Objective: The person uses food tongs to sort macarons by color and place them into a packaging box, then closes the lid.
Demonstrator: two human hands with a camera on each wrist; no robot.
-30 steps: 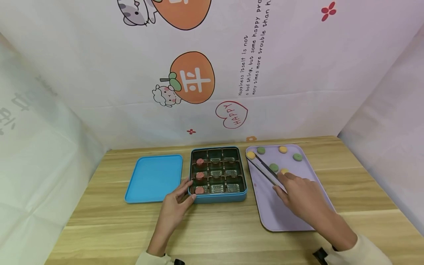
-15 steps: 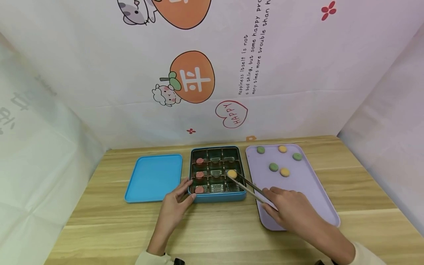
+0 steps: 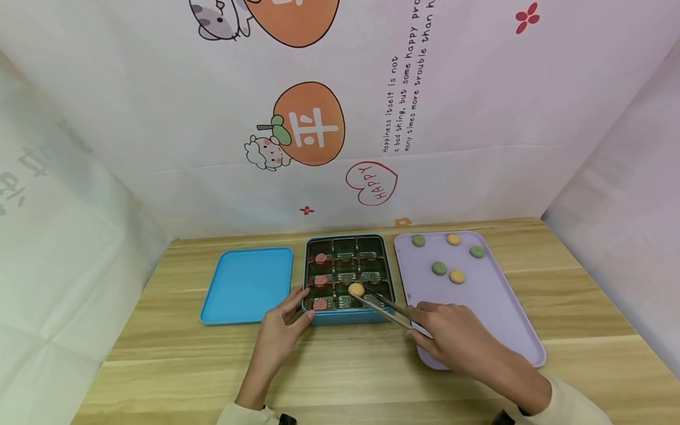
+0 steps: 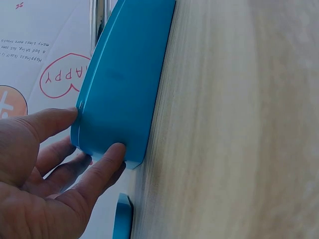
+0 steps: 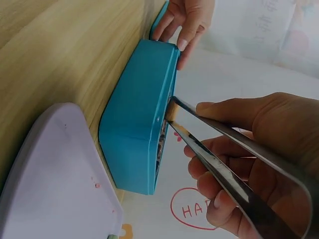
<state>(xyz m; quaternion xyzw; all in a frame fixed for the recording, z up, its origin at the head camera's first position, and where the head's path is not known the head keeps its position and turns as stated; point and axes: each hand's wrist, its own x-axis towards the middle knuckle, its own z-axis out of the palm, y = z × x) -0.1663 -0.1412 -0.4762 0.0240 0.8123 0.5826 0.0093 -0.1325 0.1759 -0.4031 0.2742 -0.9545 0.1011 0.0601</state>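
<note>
The right hand (image 3: pixel 457 336) pinched metal tongs (image 3: pixel 383 305), whose tips held a yellow disc (image 3: pixel 356 289) above the blue box (image 3: pixel 347 277), over its near middle compartments. The left hand (image 3: pixel 284 330) rested with straight fingers against the box's near left corner. 3 pink discs (image 3: pixel 320 280) filled the left column. The lid (image 3: pixel 247 284) lay left of the box and the lilac tray (image 3: pixel 478 307), carrying 5 discs, right of it on the table (image 3: pixel 159 354).

Bare wood (image 3: pixel 345 366) before blue tin (image 3: pixel 350 317), lid (image 3: pixel 247 286) left, tray (image 3: pixel 478 319) right
</note>
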